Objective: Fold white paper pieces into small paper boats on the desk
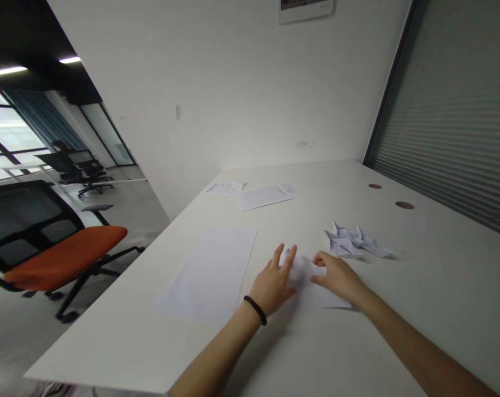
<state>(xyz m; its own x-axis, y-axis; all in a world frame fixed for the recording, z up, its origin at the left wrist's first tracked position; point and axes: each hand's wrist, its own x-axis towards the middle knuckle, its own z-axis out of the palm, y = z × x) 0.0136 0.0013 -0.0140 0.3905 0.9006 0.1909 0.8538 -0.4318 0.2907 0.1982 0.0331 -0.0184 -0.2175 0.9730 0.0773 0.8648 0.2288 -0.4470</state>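
Note:
A partly folded sheet of white paper (316,292) lies on the white table between my two hands. My left hand (274,280), with a dark band at the wrist, is at the sheet's left side. Its fingers are spread, with the fingertips by a raised part of the paper. At the sheet's upper right edge, my right hand (336,275) pinches the paper between thumb and curled fingers. Several folded white paper pieces (353,241) sit just beyond my right hand. Left of my left hand, a flat blank sheet (216,270) rests on the table.
Printed sheets (268,196) lie toward the far end of the table (316,364). Two round holes (404,205) are cut near its right edge, beside a blind-covered window (452,121). An orange-seated office chair (68,256) stands at the left, with a person (60,145) farther back.

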